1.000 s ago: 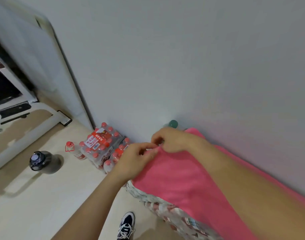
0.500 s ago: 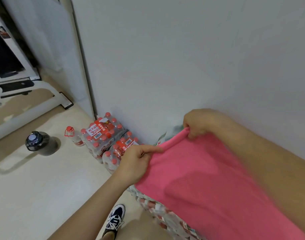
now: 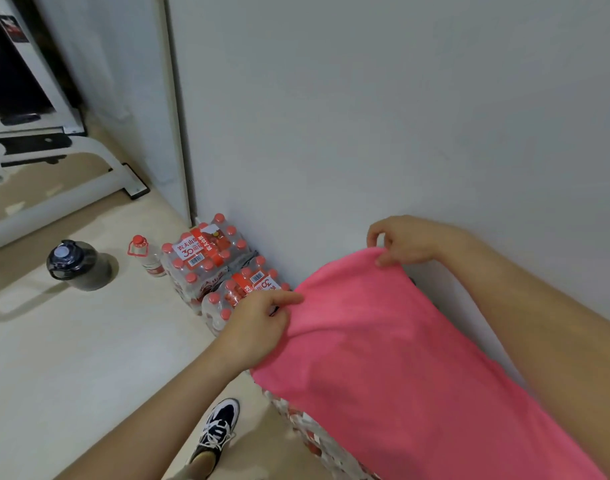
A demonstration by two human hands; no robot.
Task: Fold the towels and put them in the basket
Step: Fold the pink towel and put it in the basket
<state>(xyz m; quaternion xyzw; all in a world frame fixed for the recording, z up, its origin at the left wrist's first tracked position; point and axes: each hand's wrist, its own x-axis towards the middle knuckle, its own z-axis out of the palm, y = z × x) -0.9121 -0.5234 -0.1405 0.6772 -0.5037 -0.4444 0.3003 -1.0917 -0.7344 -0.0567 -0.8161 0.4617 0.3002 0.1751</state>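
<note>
Soft, even indoor light, faint floor shadows, wide-angle bending at edges, slight blur on near forearms.

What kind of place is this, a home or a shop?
Probably a room in a home: packs of bottled water and a dark jug stand on the floor, and a pink towel lies over a patterned cover.

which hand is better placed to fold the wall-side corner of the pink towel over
Right, probably: the right hand pinches the corner of the pink towel nearest the wall, while the left hand grips the opposite corner, by the water bottle packs.
</note>
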